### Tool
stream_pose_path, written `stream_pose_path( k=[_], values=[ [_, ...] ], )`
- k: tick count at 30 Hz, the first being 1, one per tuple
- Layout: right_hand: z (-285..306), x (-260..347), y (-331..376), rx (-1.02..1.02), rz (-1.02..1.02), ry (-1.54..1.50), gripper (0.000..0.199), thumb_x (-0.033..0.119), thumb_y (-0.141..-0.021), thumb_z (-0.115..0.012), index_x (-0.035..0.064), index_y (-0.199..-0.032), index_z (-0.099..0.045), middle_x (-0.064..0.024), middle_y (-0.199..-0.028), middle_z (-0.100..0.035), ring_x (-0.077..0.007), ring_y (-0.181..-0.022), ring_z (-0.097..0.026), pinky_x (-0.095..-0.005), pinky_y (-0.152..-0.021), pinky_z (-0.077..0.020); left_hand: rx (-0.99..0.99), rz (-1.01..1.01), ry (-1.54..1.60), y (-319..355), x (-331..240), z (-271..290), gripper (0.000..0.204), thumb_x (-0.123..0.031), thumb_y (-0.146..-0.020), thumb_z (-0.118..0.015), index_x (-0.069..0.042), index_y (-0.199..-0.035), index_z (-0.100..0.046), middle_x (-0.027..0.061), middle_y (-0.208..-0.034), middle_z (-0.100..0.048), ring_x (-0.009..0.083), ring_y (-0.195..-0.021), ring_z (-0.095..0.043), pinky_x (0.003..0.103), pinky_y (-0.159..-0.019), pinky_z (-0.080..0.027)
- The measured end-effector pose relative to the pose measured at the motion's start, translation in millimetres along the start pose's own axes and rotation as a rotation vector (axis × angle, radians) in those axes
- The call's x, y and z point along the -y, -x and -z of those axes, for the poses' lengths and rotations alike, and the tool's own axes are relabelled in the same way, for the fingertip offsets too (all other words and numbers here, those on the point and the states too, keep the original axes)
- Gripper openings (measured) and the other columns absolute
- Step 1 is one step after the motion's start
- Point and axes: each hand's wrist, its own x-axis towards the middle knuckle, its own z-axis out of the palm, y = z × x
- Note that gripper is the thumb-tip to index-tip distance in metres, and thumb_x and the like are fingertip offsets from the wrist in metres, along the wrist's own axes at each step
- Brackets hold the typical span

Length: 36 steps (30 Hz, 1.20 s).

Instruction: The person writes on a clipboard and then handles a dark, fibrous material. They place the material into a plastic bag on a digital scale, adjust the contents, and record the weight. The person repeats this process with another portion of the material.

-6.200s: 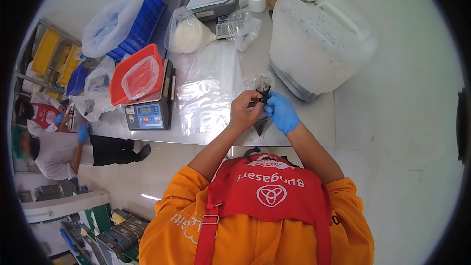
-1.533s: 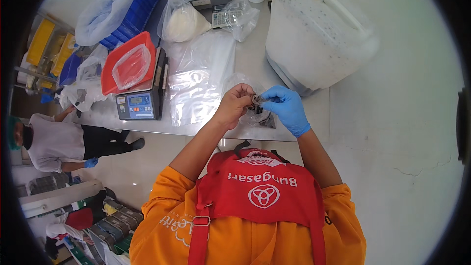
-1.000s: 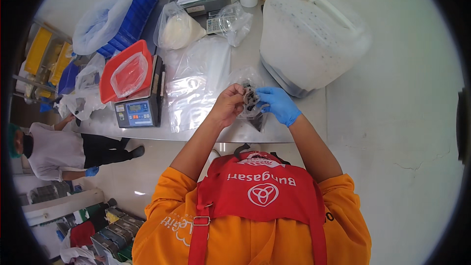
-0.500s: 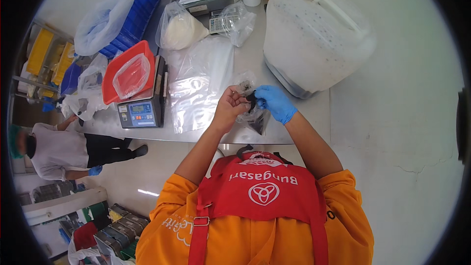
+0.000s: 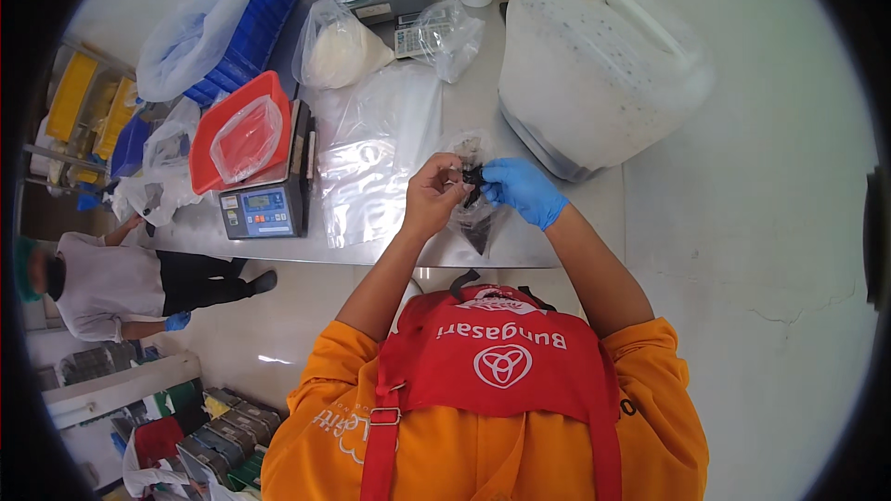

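Bag: a small clear plastic bag (image 5: 475, 213) with dark contents hangs between your hands, over the table's near edge.
Left hand: your bare left hand (image 5: 432, 197) pinches the bag's top.
Right hand: your blue-gloved right hand (image 5: 520, 189) pinches the same top, fingertips meeting the left's.
Around: large white jug (image 5: 594, 65) behind; digital scale (image 5: 264, 204) with red tray (image 5: 239, 130) to the left.

Single head-worn fisheye view, looking steeply down, close over steel table (image 5: 557, 246)

bare left hand (image 5: 432, 197) and blue-gloved right hand (image 5: 520, 190) on small clear bag (image 5: 475, 209) above table (image 5: 557, 241)
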Motion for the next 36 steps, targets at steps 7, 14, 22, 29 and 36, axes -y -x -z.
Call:
stream_pose_path(
  k=[7,14,22,29,36],
  values=[
    [-14,5,10,-0.055,0.081,-0.016,0.017,0.015,-0.093,-0.06,0.0011,-0.103,-0.065,-0.0052,-0.087,-0.067,-0.0104,-0.073,-0.062,-0.0241,-0.07,-0.0498,0.036,-0.138,-0.084,-6,-7,-2,0.029,0.013,-0.083,-0.066,-0.001,-0.107,-0.06,0.0042,-0.108,-0.053,0.0113,-0.087,-0.059,0.024,-0.07,-0.054],
    [-4,-13,1,-0.045,0.169,-0.008,0.011,0.003,-0.087,-0.06,0.0005,-0.097,-0.061,-0.0062,-0.084,-0.063,-0.0123,-0.07,-0.058,-0.0262,-0.066,-0.0487,-0.008,0.331,0.405,-1,-10,4,0.022,0.003,-0.092,-0.059,0.0,-0.114,-0.058,0.0052,-0.102,-0.062,0.0134,-0.092,-0.064,0.027,-0.082,-0.058],
    [-22,-23,7,-0.133,0.241,-0.102,0.018,-0.003,-0.083,-0.056,0.0047,-0.098,-0.053,-0.0037,-0.084,-0.056,-0.0117,-0.069,-0.052,-0.0258,-0.061,-0.044,0.076,0.643,0.286,-10,-26,11,0.028,-0.006,-0.093,-0.057,0.0,-0.12,-0.058,0.0068,-0.109,-0.066,0.0156,-0.098,-0.067,0.029,-0.085,-0.059],
    [-12,-35,-4,-0.199,0.411,0.171,0.014,-0.003,-0.083,-0.056,0.0051,-0.093,-0.052,-0.001,-0.082,-0.053,-0.0097,-0.068,-0.05,-0.0259,-0.061,-0.0436,0.05,0.687,0.309,-15,-24,13,0.024,-0.006,-0.091,-0.061,-0.003,-0.114,-0.059,0.0054,-0.103,-0.067,0.0146,-0.095,-0.068,0.029,-0.082,-0.06],
    [-10,-45,22,-0.108,0.089,-0.136,0.009,0.003,-0.087,-0.061,0.0017,-0.094,-0.066,-0.0023,-0.079,-0.061,-0.011,-0.068,-0.055,-0.0258,-0.065,-0.0455,0.016,0.632,0.421,-5,-26,12,0.027,0.001,-0.087,-0.062,-0.011,-0.11,-0.056,0.0052,-0.107,-0.065,0.0183,-0.098,-0.068,0.031,-0.084,-0.06]
  ],
)
